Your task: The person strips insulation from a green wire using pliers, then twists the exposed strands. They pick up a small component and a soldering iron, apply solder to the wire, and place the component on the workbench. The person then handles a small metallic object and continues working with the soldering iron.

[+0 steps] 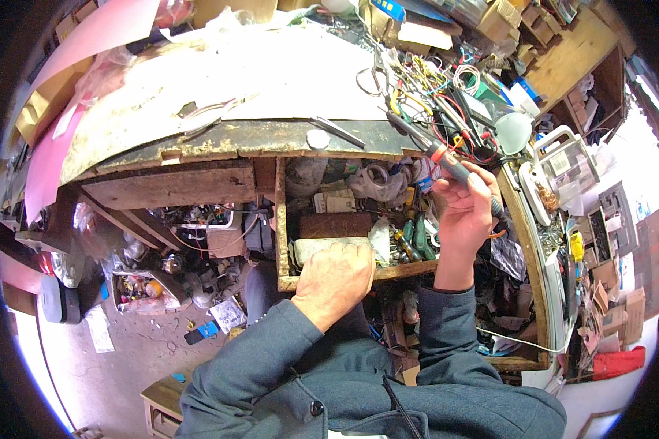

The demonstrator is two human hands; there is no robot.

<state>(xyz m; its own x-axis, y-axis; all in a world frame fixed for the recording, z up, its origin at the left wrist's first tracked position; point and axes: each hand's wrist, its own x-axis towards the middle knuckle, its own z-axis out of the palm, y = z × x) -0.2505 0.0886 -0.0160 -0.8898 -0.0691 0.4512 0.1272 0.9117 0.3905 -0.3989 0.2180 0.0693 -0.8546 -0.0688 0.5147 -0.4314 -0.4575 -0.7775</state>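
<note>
My right hand (467,212) is raised over the right side of an open wooden drawer (410,271). It is closed around a soldering iron (448,163) with a dark handle and an orange ring, its far end pointing up and left toward the bench edge. My left hand (334,282) is curled over the drawer's front board, its fingertips hidden inside. Just beyond its knuckles lies a pale flat box (311,249). A brown box (333,225), a roll of tape (377,175) and green-handled tools (419,234) fill the drawer.
The bench top (271,80) is brightly lit. A tangle of wires and probes (450,102) is heaped at its right, near scissors (373,79). A dark metal tool (338,132) lies on the bench edge. A box of small parts (146,291) stands at lower left.
</note>
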